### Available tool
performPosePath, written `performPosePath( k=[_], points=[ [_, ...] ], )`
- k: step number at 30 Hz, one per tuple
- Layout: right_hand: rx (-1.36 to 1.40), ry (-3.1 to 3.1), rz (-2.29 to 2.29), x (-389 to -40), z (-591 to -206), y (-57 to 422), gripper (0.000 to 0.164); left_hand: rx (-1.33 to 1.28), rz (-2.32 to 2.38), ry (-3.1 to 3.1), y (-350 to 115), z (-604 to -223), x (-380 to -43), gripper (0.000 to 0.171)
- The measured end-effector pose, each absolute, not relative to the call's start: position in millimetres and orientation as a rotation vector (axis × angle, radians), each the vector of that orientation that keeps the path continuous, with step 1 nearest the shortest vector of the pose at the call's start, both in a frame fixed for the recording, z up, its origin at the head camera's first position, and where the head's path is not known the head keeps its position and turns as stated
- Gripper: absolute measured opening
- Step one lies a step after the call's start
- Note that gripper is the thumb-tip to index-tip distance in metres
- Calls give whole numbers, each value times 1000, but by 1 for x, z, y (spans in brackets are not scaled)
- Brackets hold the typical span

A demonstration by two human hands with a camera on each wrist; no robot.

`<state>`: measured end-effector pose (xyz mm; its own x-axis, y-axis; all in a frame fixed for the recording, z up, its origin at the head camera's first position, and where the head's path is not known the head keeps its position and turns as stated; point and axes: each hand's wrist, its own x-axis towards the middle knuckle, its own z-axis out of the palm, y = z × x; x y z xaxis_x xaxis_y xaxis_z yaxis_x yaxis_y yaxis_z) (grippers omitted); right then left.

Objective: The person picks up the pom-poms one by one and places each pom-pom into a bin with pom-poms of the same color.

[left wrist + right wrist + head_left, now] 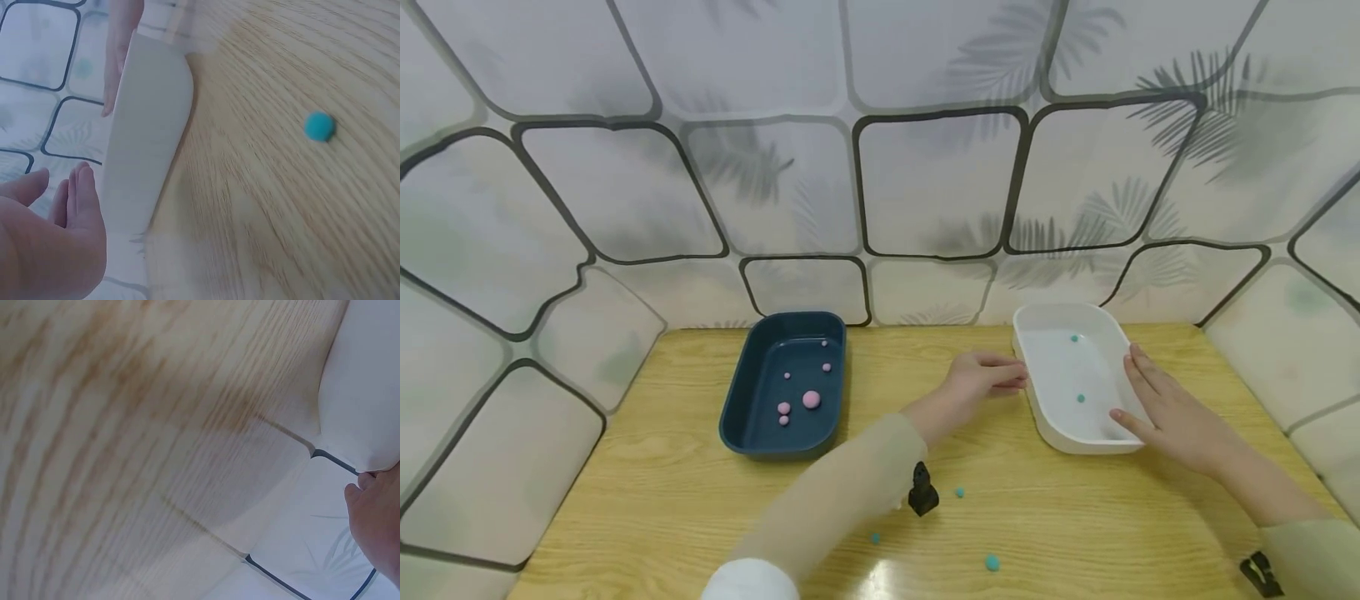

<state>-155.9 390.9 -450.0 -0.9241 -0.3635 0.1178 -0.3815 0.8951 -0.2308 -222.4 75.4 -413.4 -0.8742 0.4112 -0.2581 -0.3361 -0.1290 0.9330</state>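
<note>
My left hand (973, 385) is at the left wall of a white tray (1101, 429), fingers straight and close to its rim. In the left wrist view its thumb stands apart from the fingers, with nothing visible between them. My right hand (1172, 417) rests against the tray's right rim, fingers extended and thumb reaching over the edge. Two small teal balls, one farther back (1074, 338) and one nearer (1081, 398), lie inside. Three more teal balls lie on the table: a larger one (992, 562) and two smaller ones (959, 492) (876, 538).
A dark blue tray (741, 425) stands to the left, holding several pink balls (811, 400) of different sizes. The wooden table (647, 475) meets a patterned wall covering (940, 183) at the back and sides. Both wrists wear black camera mounts (922, 490).
</note>
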Motion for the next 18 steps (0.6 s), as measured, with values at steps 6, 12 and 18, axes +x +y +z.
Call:
performPosePath(
  k=[6,12,18],
  points=[
    [589,-2977,369,-156,-448,391,88,152,1974,1711,50,-408,-217,27],
    [581,-2988,371,-156,-450,392,88,213,1855,1755,16,-399,-206,27],
    [576,-2990,383,-155,-450,392,88,224,1820,1793,-22,-395,-193,28]
  ],
)
